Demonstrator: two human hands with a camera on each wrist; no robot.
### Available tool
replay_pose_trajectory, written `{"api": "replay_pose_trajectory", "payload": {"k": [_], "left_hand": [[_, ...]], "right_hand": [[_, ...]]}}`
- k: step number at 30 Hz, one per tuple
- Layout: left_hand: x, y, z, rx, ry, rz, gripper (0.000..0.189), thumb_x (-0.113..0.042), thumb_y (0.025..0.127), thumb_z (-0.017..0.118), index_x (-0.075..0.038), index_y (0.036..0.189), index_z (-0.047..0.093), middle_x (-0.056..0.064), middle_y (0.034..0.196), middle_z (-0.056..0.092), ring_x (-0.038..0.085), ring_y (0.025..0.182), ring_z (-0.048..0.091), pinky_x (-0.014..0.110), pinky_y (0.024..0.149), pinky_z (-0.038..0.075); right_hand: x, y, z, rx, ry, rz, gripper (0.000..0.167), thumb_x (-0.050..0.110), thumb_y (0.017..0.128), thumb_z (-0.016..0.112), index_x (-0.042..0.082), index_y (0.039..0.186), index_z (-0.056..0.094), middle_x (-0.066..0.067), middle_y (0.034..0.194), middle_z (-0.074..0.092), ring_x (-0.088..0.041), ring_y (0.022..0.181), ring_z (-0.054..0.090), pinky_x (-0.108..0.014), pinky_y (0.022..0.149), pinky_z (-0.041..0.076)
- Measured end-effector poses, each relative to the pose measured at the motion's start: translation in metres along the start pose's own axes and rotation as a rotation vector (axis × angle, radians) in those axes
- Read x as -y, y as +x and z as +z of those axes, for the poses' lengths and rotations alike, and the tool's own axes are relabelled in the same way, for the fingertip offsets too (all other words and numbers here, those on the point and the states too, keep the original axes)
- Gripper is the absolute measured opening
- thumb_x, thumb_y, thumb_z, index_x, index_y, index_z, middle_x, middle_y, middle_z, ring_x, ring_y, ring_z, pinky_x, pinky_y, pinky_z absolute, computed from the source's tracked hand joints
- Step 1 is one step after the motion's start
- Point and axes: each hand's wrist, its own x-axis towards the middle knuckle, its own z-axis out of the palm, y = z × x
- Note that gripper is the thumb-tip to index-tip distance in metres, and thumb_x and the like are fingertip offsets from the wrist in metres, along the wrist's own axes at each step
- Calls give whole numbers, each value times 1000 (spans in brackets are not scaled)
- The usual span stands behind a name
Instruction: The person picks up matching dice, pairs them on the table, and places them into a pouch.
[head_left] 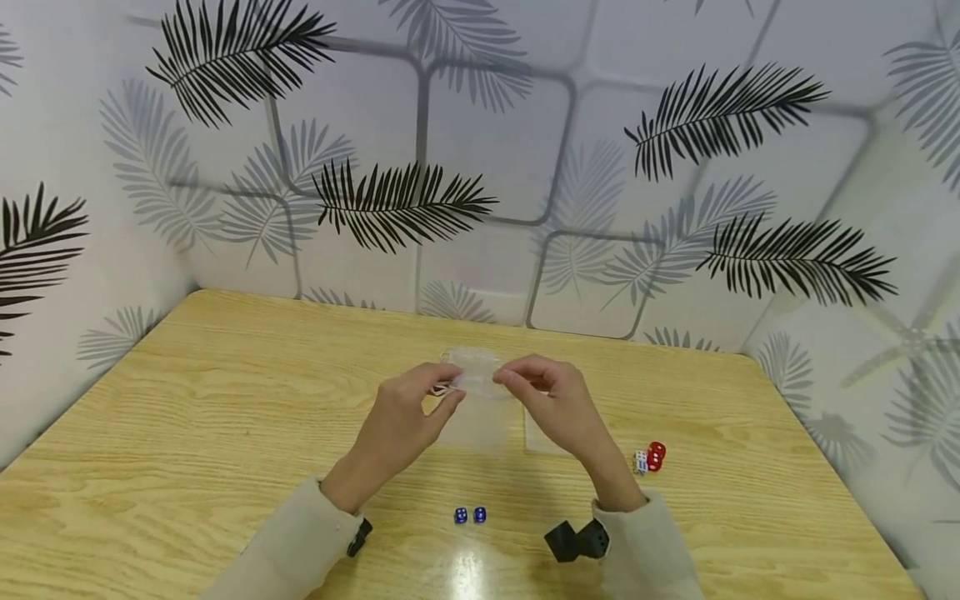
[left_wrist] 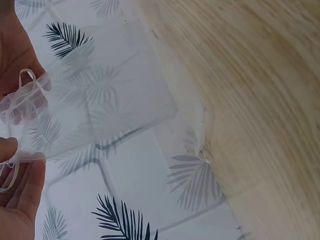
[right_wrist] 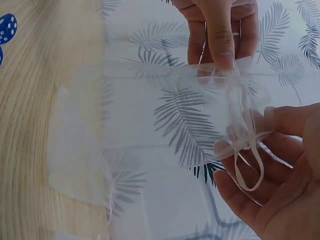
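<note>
Both hands hold a sheer white drawstring pouch (head_left: 474, 375) above the table. My left hand (head_left: 408, 408) pinches one side of its gathered mouth, thumb in front and fingers behind in the right wrist view. My right hand (head_left: 551, 404) grips the opposite side of the mouth between thumb and fingers. A loop of pale cord (right_wrist: 250, 175) hangs from the mouth by the right fingers. The body of the pouch (right_wrist: 145, 115) stretches away from the hands, see-through. Two blue dice (head_left: 470, 515) lie on the table between the forearms.
Another sheer white piece (head_left: 542, 435) lies on the wooden table (head_left: 225, 400) beside the right hand. Red dice (head_left: 656, 456) and white dice (head_left: 640, 462) sit together to the right of the right forearm. A leaf-patterned wall covering (head_left: 480, 275) borders the table's far edge.
</note>
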Motion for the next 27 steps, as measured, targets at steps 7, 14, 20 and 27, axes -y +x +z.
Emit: {"api": "replay_pose_trajectory", "payload": {"k": [7, 14, 20, 27], "left_hand": [[-2, -1, 0, 37, 85, 74, 37, -2, 80, 73, 3, 114, 60, 14, 101, 68, 21, 84, 68, 28, 71, 57], [-3, 0, -2, 115, 144, 148, 40, -2, 84, 69, -3, 121, 56, 10, 111, 63, 22, 95, 65, 30, 78, 56], [-4, 0, -1, 145, 119, 141, 34, -8, 87, 66, -4, 120, 57, 10, 113, 62, 23, 98, 65, 32, 79, 56], [-6, -1, 0, 138, 152, 120, 21, -19, 94, 59, -4, 107, 64, 16, 112, 64, 27, 93, 67, 34, 74, 57]], "right_hand": [[8, -3, -1, -4, -95, 15, 14, 8, 90, 64, 2, 100, 70, -11, 97, 70, -22, 82, 67, -31, 74, 55], [11, -4, -2, -8, -118, -16, 17, 5, 86, 67, 1, 103, 69, -11, 96, 70, -24, 83, 67, -32, 72, 57], [15, -4, -2, -8, -101, -22, 22, 4, 84, 70, 1, 106, 68, -12, 101, 68, -24, 90, 66, -32, 74, 57], [16, -4, 3, 11, -114, -78, 25, 2, 81, 72, 2, 106, 68, -11, 103, 68, -24, 90, 66, -33, 73, 58]]}}
